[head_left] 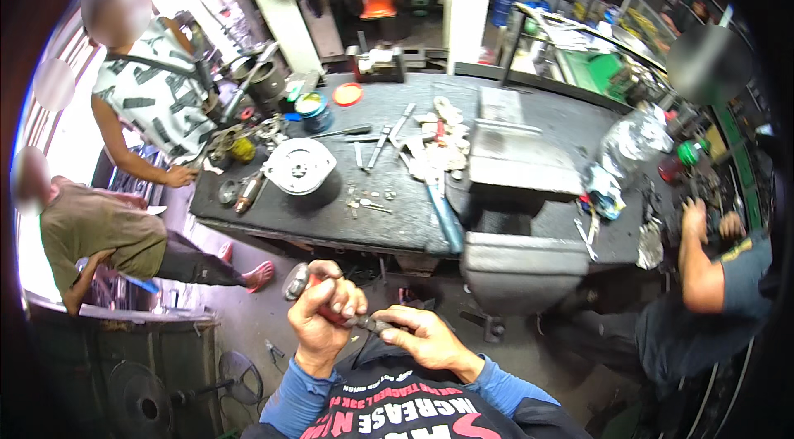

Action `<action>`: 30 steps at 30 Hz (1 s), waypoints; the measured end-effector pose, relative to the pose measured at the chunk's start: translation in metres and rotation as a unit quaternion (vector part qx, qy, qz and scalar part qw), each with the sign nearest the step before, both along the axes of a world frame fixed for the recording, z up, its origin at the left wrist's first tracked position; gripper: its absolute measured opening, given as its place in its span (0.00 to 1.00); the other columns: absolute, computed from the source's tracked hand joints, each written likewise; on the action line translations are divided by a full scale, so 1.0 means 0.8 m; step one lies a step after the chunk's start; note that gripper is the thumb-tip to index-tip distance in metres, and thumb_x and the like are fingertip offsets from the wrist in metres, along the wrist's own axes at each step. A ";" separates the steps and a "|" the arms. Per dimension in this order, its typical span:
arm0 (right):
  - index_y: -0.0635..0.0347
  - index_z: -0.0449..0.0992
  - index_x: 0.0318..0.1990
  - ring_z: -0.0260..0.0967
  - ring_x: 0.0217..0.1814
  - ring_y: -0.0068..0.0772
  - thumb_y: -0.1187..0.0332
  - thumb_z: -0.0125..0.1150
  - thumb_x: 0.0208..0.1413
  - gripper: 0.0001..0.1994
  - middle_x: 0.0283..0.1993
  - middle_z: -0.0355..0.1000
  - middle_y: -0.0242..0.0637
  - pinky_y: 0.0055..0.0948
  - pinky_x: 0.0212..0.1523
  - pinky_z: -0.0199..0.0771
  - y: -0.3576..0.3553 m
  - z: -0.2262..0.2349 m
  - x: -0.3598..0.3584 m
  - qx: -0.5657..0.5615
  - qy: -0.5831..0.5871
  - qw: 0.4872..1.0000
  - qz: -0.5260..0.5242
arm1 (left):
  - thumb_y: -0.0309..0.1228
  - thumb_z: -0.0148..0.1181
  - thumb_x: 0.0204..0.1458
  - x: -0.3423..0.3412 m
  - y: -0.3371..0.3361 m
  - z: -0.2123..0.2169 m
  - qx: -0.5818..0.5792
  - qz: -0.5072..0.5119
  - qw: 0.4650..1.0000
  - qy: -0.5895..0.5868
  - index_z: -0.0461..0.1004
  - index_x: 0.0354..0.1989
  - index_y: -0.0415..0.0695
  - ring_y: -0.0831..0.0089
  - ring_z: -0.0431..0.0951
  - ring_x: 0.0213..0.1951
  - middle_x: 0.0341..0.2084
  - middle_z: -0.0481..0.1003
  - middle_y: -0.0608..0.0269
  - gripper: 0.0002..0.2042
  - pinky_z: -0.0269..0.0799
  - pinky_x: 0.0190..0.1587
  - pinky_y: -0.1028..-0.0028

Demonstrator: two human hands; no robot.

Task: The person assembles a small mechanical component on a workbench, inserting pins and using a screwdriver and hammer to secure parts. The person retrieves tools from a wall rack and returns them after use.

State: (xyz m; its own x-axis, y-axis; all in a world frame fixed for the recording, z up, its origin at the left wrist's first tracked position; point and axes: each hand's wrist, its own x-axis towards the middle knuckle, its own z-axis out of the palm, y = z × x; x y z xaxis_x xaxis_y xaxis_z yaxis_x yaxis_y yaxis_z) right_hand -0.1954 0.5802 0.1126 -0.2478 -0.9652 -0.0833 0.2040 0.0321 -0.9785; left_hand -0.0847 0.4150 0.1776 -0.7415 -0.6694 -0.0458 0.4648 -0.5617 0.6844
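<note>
My left hand (321,317) is curled tight around a red tool (332,317) with a gray end. My right hand (426,341) pinches a small dark piece (374,325). Both are up in front of my shirt, on my side of the bench (277,222). The two meet, but I can't tell if they're joined. I think I'm working one against the other. Next, I'd guess, I need a tight hold and the ends lined up.
</note>
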 end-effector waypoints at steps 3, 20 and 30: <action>0.73 0.78 0.63 0.75 0.43 0.23 0.65 0.65 0.72 0.20 0.47 0.79 0.38 0.27 0.48 0.79 -0.047 0.019 -0.020 0.067 -0.197 0.977 0.040 | 0.35 0.57 0.64 -0.020 -0.046 0.012 0.007 -0.012 1.000 0.022 0.75 0.50 0.43 0.74 0.68 0.20 0.17 0.63 0.72 0.11 0.72 0.32 0.66; 0.72 0.73 0.66 0.79 0.47 0.32 0.67 0.70 0.68 0.24 0.51 0.79 0.40 0.34 0.50 0.81 -0.239 0.054 0.000 -0.043 -0.221 0.952 -0.205 | 0.25 0.65 0.60 -0.106 -0.284 0.011 0.014 -0.366 0.928 0.070 0.73 0.59 0.30 0.66 0.82 0.38 0.32 0.82 0.55 0.20 0.80 0.49 0.65; 0.65 0.76 0.55 0.73 0.31 0.24 0.60 0.79 0.58 0.25 0.34 0.76 0.31 0.26 0.34 0.74 -0.284 0.013 -0.004 -0.052 -0.062 0.868 -0.491 | 0.60 0.67 0.60 -0.177 -0.398 0.064 -0.629 -0.510 0.585 -0.056 0.67 0.72 0.34 0.47 0.83 0.58 0.58 0.79 0.34 0.44 0.76 0.63 0.58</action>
